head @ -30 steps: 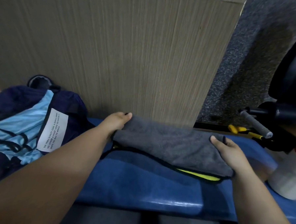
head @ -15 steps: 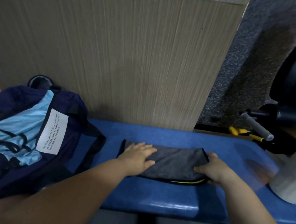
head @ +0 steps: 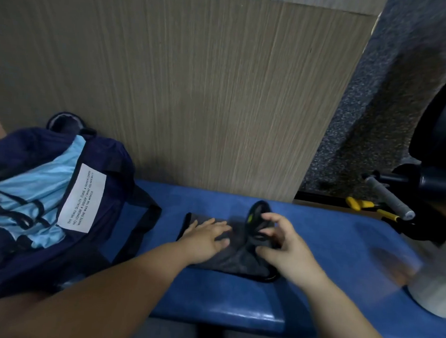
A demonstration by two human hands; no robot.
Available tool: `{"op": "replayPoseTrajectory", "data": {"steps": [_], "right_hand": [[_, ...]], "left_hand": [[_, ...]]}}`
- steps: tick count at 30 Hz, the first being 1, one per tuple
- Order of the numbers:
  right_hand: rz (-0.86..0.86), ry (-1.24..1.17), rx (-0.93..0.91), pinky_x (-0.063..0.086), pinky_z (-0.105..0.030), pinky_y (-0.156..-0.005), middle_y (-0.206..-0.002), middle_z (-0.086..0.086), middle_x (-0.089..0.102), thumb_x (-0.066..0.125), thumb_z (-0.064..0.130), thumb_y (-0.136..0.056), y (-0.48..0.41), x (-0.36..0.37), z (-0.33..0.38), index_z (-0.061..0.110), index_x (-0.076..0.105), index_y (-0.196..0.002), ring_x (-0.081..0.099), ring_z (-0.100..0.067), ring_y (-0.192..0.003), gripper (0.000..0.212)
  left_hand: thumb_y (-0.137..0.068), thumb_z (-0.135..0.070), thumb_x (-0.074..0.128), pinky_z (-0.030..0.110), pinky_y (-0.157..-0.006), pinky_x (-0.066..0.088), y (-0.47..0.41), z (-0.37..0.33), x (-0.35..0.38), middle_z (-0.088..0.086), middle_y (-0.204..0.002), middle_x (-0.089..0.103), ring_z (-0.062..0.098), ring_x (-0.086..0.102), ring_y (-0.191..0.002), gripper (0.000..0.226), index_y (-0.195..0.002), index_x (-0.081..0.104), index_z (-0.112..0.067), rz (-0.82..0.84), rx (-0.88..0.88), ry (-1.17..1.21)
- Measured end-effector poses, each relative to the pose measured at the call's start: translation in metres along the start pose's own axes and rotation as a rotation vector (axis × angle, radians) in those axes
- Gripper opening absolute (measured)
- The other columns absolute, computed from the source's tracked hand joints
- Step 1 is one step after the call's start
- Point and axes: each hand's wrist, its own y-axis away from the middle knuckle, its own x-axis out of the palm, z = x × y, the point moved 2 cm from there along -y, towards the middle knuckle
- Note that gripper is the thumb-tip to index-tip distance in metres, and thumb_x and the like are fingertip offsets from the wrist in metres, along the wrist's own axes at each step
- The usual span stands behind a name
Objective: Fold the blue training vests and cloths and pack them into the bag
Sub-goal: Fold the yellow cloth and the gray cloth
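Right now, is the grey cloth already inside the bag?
No, the grey cloth lies on the blue bench under both hands, right of the bag.

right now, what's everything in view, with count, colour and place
cloth: one, grey with black trim, on the bench under both hands
bench: one, blue, across the foreground
bag: one, navy, open at left on the bench
vest: one visible, light blue, inside the bag
label: one, white, on the bag
panel: one, wood grain, behind the bench
yellow-handled tools: count unclear, far right
white roll: one, right edge
left hand: flat on the cloth
right hand: pinching the cloth's right end
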Motion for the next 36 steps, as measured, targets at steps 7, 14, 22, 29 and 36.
{"op": "replayPoseTrajectory", "data": {"steps": [7, 14, 22, 29, 36], "right_hand": [[0.093, 0.103, 0.027, 0.044, -0.018, -0.09, -0.11, 0.008, 0.069, 0.057, 0.003, -0.094, -0.005, 0.03, -0.014, 0.04, 0.047, -0.114, 0.062, 0.003, -0.099, 0.043], [-0.215, 0.418, 0.357, 0.042, -0.024, -0.082, -0.124, -0.007, 0.06, 0.069, 0.03, -0.086, -0.008, 0.016, -0.016, 0.014, 0.051, -0.128, 0.057, -0.025, -0.116, 0.047], [-0.141, 0.152, 0.446, 0.053, -0.036, -0.086, -0.107, 0.001, 0.06, 0.079, 0.022, -0.074, -0.009, 0.021, -0.018, 0.02, 0.05, -0.118, 0.062, -0.019, -0.096, 0.053], [-0.514, 0.156, 0.166, 0.041, -0.028, -0.069, -0.09, 0.007, 0.06, 0.074, 0.011, -0.073, -0.013, -0.008, 0.0, 0.024, 0.049, -0.122, 0.059, -0.019, -0.085, 0.057], [-0.33, 0.43, -0.274, 0.042, -0.026, -0.084, -0.099, 0.023, 0.053, 0.075, 0.012, -0.067, -0.008, 0.016, 0.007, 0.032, 0.052, -0.114, 0.052, -0.007, -0.096, 0.056]], "left_hand": [[-0.095, -0.056, 0.044, 0.031, -0.113, 0.028, 0.006, 0.003, -0.005, -0.006, -0.149, 0.038, 0.009, 0.038, -0.134, 0.062, -0.149, 0.028, -0.03, -0.254, -0.054, 0.664], [-0.097, -0.062, 0.028, 0.042, -0.121, 0.002, 0.007, -0.001, 0.007, -0.01, -0.163, -0.009, 0.019, 0.001, -0.15, 0.055, -0.148, 0.007, -0.055, -0.026, 0.012, -0.145], [-0.099, -0.06, 0.026, 0.043, -0.119, 0.001, 0.007, -0.009, 0.003, -0.008, -0.163, -0.012, 0.021, -0.003, -0.149, 0.055, -0.15, 0.007, -0.052, 0.009, -0.046, -0.184], [-0.099, -0.055, 0.036, 0.035, -0.119, 0.016, -0.001, -0.018, -0.002, -0.003, -0.155, 0.023, 0.024, 0.019, -0.144, 0.052, -0.148, 0.032, -0.041, -0.087, -0.054, 0.181], [-0.09, -0.072, 0.03, 0.045, -0.104, 0.044, -0.009, -0.019, -0.013, 0.005, -0.128, 0.056, 0.027, 0.056, -0.116, 0.069, -0.124, 0.054, -0.018, -0.233, -0.245, 0.784]]}}
